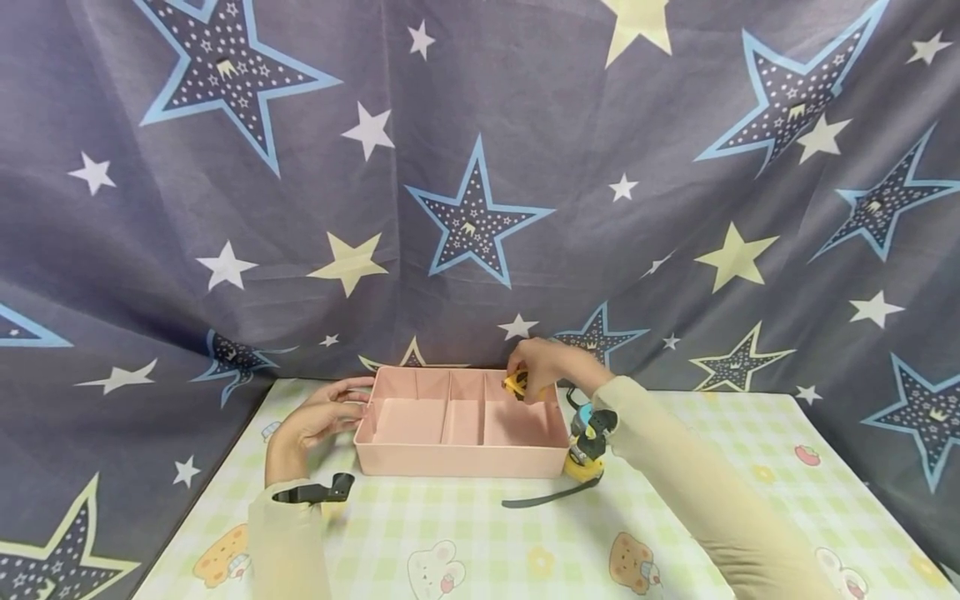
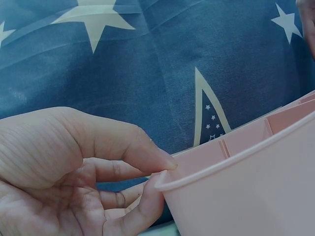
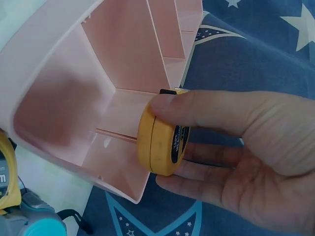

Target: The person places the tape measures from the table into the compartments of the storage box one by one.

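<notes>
A pink box (image 1: 457, 460) with dividers making three compartments lies on the table. My right hand (image 1: 543, 362) holds a small yellow tape measure (image 3: 157, 140) between thumb and fingers, over the back of the right compartment. Black labelling shows on the side of the tape measure in the right wrist view. At the box's left end, my left hand (image 1: 318, 417) pinches the rim, its thumb on top and fingers outside, as the left wrist view shows.
Beside the box's right end sit a yellow and black tape measure (image 1: 581, 471) and a grey-teal one (image 3: 42, 223). A dark strap (image 1: 551, 500) lies in front of them. A star-patterned cloth (image 1: 465, 317) hangs right behind the table's back edge.
</notes>
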### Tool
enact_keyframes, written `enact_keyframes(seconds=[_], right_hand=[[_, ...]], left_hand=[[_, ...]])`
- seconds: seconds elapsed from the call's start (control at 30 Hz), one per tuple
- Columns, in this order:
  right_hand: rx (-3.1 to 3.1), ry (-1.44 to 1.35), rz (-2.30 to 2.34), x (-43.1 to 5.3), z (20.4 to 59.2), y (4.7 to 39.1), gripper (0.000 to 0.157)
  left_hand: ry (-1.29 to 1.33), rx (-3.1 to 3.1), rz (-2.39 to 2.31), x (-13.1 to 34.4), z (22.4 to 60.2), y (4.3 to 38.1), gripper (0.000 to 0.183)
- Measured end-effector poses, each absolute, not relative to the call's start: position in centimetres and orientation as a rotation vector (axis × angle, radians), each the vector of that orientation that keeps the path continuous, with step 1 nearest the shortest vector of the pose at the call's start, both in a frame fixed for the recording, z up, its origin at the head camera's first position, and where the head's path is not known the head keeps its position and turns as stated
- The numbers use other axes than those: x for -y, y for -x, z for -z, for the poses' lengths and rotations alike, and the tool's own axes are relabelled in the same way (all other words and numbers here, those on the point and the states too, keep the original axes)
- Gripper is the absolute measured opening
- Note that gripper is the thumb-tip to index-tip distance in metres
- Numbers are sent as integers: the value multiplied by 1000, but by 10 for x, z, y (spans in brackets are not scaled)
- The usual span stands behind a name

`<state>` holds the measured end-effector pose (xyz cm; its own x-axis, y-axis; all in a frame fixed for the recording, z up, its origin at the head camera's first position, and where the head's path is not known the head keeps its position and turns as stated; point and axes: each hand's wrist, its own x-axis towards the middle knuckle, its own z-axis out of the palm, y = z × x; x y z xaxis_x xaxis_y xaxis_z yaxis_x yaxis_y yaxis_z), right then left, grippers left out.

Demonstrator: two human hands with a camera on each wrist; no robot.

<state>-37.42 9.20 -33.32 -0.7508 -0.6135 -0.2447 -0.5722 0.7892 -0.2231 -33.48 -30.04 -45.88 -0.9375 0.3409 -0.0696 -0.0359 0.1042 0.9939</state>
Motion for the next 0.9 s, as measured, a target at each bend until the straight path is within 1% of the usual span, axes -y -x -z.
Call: enact_keyframes(seconds=[0.13,0.37,0.57,0.9], right_hand=[[-2671,865,203,-88,336,376,44],[-2635,791,223,-84,343,380,48],[-2625,756,244,-80,346,380,49],[-2577,726,271,-77,356,378,37]], left_hand=[[-300,-2102,-1913,300,459,335,73],[-299,-2096,-1922,299,459,333,74],[-290,-2097,-1925,300,459,332,74],[-321,-2083,-1926,301,458,332,73]])
